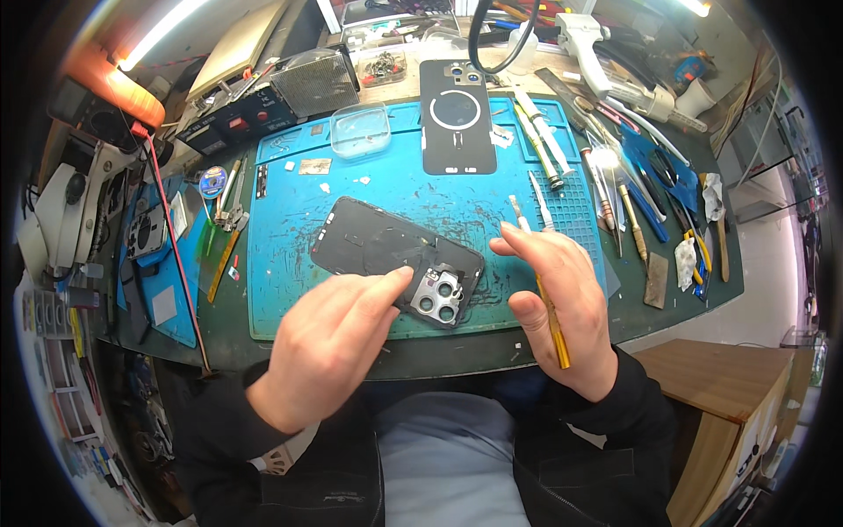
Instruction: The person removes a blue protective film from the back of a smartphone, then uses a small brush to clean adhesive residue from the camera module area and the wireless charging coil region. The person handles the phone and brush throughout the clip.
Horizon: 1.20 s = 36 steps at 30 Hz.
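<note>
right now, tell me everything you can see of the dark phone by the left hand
The dark phone lies flat and slanted on the blue mat, matte-looking and scuffed, with pale bits at its left end. A silver, metallic-looking camera frame with three rings sits near its right end. The left hand's fingers overlap it; contact is unclear.

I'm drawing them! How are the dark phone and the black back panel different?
The dark phone lies slanted; the black back panel lies nearly straight up and down in the picture. The phone has a silver camera plate; the panel has a big white ring. Both are dark, rounded rectangles.
</note>
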### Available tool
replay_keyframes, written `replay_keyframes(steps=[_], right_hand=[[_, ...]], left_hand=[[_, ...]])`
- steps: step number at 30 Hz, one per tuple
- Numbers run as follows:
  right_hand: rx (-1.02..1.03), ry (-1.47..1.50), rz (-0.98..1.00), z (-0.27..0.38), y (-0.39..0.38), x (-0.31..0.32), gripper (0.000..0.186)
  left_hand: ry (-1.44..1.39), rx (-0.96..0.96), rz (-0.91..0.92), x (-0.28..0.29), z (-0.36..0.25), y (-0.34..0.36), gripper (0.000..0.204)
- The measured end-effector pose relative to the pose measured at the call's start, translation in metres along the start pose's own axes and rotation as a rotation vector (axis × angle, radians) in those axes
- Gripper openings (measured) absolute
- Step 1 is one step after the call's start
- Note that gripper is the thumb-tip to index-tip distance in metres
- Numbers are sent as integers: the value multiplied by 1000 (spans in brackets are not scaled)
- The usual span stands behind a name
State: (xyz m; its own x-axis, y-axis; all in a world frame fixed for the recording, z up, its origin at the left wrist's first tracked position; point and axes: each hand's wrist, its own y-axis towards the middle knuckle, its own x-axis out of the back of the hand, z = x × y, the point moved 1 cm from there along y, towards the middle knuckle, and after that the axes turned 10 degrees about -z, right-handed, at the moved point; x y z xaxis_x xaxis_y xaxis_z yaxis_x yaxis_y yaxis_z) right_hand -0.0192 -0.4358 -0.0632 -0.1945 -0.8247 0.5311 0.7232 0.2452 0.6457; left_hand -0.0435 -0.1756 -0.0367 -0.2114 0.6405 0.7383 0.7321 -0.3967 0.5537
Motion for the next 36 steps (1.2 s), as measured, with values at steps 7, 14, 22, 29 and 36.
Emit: replay_keyframes(steps=[7, 14, 22, 29, 36], right_hand=[[-70, 28, -22, -5, -6, 4, 48], [-64, 46, -25, -7, -9, 5, 44], [-52, 66, -46, -6, -9, 8, 43], [-54, 61, -43, -7, -10, 8, 44], [-64, 60, -30, -7, -10, 7, 45]], left_hand=[[178, 5, 31, -10, -13, -3, 61], [279, -60, 37, -12, -17, 0, 64], [350, -113, 18, -18, -25, 5, 66], [392, -179, -1, -24, -22, 4, 64], [281, -94, -14, -22, -12, 9, 76]])
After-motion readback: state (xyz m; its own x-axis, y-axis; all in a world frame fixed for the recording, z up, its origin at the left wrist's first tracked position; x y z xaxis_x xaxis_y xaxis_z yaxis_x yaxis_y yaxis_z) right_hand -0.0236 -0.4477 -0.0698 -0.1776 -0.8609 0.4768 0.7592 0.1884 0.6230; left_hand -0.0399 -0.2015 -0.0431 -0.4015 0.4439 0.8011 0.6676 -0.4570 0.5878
